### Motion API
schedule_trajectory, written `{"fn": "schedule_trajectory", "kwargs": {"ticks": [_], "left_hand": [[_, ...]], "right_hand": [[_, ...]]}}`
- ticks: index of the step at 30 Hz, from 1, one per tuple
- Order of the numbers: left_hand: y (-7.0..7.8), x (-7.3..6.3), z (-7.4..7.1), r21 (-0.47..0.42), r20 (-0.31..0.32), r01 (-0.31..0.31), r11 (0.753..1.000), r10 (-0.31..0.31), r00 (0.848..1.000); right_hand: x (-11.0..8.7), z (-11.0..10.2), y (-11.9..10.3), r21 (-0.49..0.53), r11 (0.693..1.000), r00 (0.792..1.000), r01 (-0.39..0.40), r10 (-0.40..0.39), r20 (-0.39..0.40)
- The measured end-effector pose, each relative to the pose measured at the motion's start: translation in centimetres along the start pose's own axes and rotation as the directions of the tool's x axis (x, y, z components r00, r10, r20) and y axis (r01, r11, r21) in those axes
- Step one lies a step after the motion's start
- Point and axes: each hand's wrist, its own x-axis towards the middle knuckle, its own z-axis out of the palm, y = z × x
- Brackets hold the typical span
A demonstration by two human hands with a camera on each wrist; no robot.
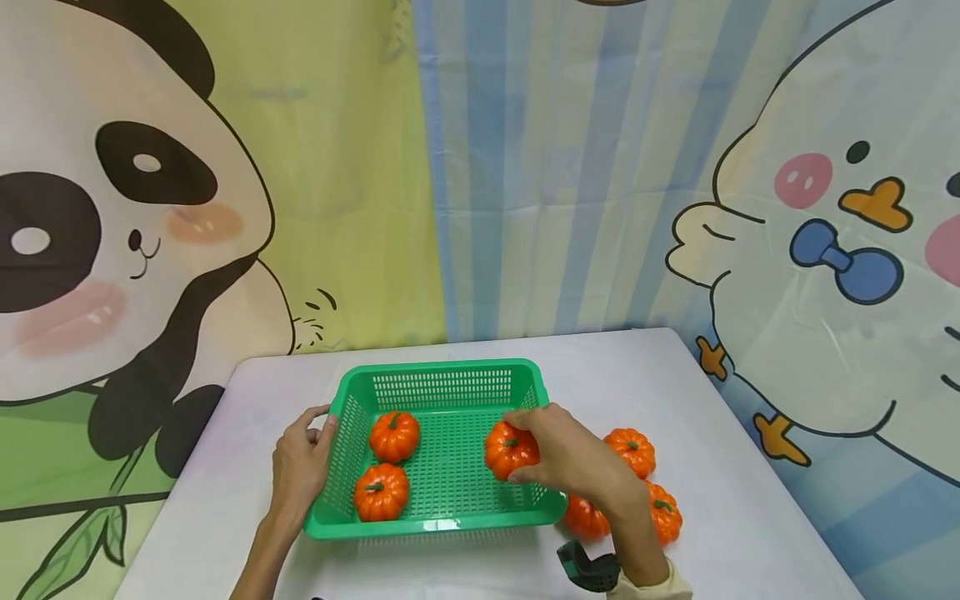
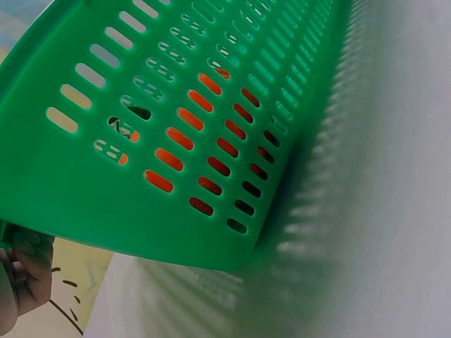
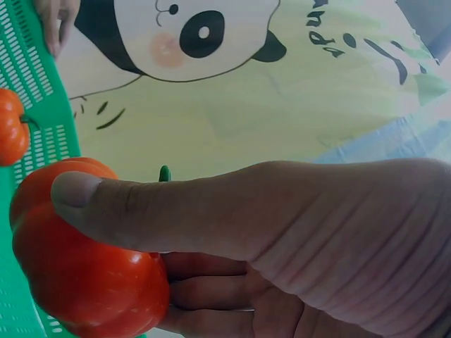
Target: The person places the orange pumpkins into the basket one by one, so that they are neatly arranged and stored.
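Note:
A green plastic basket point(image 1: 431, 524) stands on the table. My left hand point(image 1: 300, 462) grips its left rim; in the left wrist view the curled fingers point(image 2: 32, 274) show at the rim's corner. My right hand point(image 1: 577, 454) holds an orange toy pumpkin point(image 1: 508, 452) over the right part of the basket, thumb on one side and fingers on the other. In the right wrist view, the thumb point(image 3: 162, 211) covers part of this pumpkin point(image 3: 84, 274). Two more pumpkins, one farther back point(image 1: 394, 437) and one nearer point(image 1: 381, 492), sit in the basket's left half.
Right of the basket, several pumpkins lie on the white table point(image 1: 742, 533): one at the back point(image 1: 632, 451), one at the right point(image 1: 665, 514), and one by the basket's corner point(image 1: 585, 520), partly behind my right arm. A cartoon-printed curtain point(image 1: 525, 167) hangs behind.

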Motion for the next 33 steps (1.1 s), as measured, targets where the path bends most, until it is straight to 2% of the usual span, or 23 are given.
{"fn": "schedule_trajectory", "kwargs": {"ticks": [9,18,33], "left_hand": [[-0.1,0.0,0.0,-0.004,0.004,0.011,1.000,-0.011,1.000],[-0.2,0.0,0.1,-0.003,-0.003,-0.003,1.000,0.003,1.000],[-0.3,-0.1,0.1,0.000,-0.004,0.006,1.000,-0.006,1.000]], "right_hand": [[0.9,1.5,0.0,-0.004,0.998,0.997,0.068,-0.068,0.039],[1.5,3.0,-0.3,-0.027,0.999,0.997,0.042,-0.040,0.063],[2.7,5.0,-1.2,-0.090,0.993,0.993,0.079,-0.071,0.093]]}}
